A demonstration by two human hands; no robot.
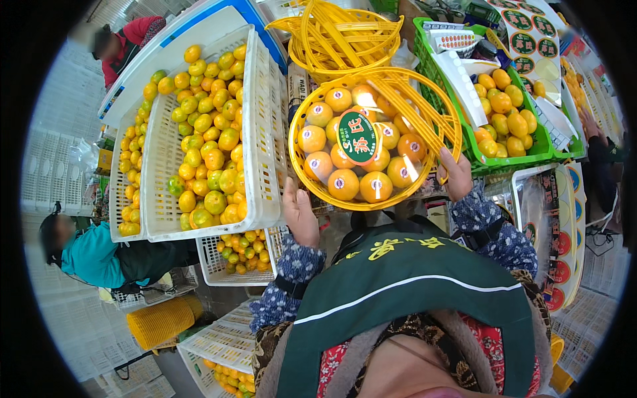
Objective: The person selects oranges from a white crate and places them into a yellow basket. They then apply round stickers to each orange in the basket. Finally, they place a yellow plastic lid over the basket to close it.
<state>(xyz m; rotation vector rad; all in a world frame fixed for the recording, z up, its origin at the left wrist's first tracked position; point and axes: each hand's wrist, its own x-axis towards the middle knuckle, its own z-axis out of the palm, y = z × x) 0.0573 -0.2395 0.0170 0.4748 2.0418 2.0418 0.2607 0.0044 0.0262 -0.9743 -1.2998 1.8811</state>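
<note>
A round yellow plastic basket [290, 144] sits in front of me, filled with orange citrus fruits [343, 184] that bear small round stickers. Clear film covers the fruit, and a large green oval label [358, 136] lies on top. My right hand [455, 174] grips the end of the basket's yellow strap handle [423, 112], at the rim's right side. To the lower left of the basket, my left hand [302, 216] holds nothing; its fingers point up beside the corner of a white plastic crate [271, 199]. Whether its fingertips touch the crate is unclear.
More yellow baskets with strap handles [343, 42] are stacked behind. At right, a green crate [542, 144] holds fruit and sticker sheets. Loose citrus [214, 159] fills the white crate at left. One person [94, 253] is at left, another [132, 42] at the upper left.
</note>
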